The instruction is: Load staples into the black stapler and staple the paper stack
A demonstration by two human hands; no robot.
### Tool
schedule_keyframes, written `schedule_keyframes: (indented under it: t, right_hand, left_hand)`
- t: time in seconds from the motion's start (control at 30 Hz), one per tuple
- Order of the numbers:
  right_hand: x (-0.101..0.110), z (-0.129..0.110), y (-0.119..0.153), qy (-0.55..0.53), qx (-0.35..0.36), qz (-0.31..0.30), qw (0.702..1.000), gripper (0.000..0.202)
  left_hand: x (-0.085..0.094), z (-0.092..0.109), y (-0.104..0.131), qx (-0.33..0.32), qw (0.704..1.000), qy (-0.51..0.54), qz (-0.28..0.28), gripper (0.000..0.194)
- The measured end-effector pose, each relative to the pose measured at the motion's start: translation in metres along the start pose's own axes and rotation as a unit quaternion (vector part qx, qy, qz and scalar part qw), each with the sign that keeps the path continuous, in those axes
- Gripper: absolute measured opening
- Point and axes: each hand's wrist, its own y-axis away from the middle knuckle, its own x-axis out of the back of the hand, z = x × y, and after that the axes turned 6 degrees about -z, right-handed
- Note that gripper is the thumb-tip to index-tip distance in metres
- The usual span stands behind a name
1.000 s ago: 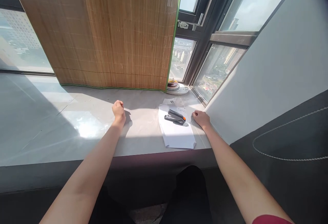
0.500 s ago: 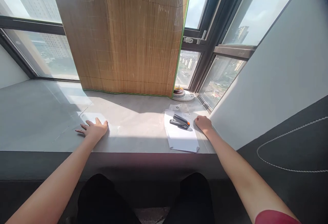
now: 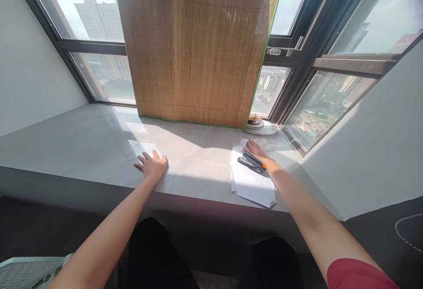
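My left hand [image 3: 152, 165] lies with fingers spread over a small sheet of paper [image 3: 139, 149] on the windowsill, and its palm hides part of that sheet. On the right, my right hand [image 3: 258, 151] rests at the upper edge of white paper sheets [image 3: 251, 187], fingers stretched out towards the window. A black stapler [image 3: 251, 163] with an orange tip lies on these sheets, close against my right hand and wrist. From this view I cannot tell whether the hand touches it.
The sill [image 3: 194, 157] runs below a bamboo blind [image 3: 198, 55] with green edging. Stacked round items [image 3: 256, 124] sit in the window corner. A white wall [image 3: 373, 148] bounds the right side. A pale green perforated plastic item [image 3: 31, 271] is at lower left.
My right hand has moved from beside the sheets onto their upper part, by the stapler, and its fingers have straightened. The left hand stays on its paper. The view has turned left.
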Motion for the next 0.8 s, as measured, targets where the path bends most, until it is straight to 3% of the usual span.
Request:
schedule_keyframes:
  t: [0.1, 0.23, 0.4, 0.5, 0.63, 0.8]
  right_hand:
    - [-0.008, -0.041, -0.009, 0.005, -0.008, -0.006, 1.000, 0.065]
    - [-0.018, -0.125, -0.031, 0.010, 0.018, -0.014, 1.000, 0.064]
    - [-0.031, -0.239, -0.062, -0.002, 0.064, -0.015, 0.998, 0.066]
    - [-0.041, -0.295, -0.077, -0.016, 0.080, -0.023, 0.996, 0.068]
    - [-0.052, -0.342, -0.088, -0.043, 0.093, -0.030, 0.994, 0.069]
    - [-0.052, -0.365, -0.087, -0.092, 0.153, -0.042, 0.983, 0.073]
  left_hand:
    - [-0.003, 0.002, 0.001, -0.001, 1.000, -0.004, -0.001, 0.068]
    - [0.005, 0.000, -0.003, 0.005, 1.000, -0.010, -0.023, 0.069]
    - [0.027, -0.043, -0.026, -0.087, 0.989, -0.042, -0.109, 0.068]
    - [0.026, -0.071, -0.034, -0.057, 0.990, -0.041, -0.119, 0.071]
    - [0.016, -0.081, -0.034, -0.049, 0.993, -0.023, -0.106, 0.072]
    - [0.015, -0.077, -0.033, -0.054, 0.994, -0.011, -0.094, 0.069]
